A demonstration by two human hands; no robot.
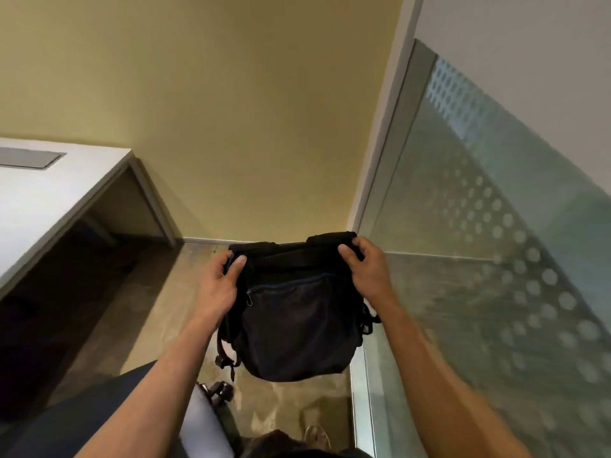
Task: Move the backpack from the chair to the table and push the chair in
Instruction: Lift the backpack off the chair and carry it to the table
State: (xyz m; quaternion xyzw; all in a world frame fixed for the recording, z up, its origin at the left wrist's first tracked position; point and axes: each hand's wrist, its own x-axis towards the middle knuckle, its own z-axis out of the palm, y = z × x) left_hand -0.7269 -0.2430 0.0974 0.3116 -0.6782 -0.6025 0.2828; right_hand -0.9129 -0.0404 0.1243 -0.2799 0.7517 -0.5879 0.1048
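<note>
Both hands, left hand (221, 282) and right hand (367, 266), grip the black backpack's (297, 322) top corners, holding it airborne, apparently for carrying to the white table (49, 200).

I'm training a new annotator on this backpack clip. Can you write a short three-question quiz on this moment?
1. True or false: the backpack already rests on the table.
2. Which hand grips the backpack's top edge? A) left hand only B) right hand only C) both
3. Fill in: the table lies to the person's ____ side.

Key
1. False: it hangs in the air over the floor, held up.
2. C: each hand grips one top corner.
3. Left.
</note>
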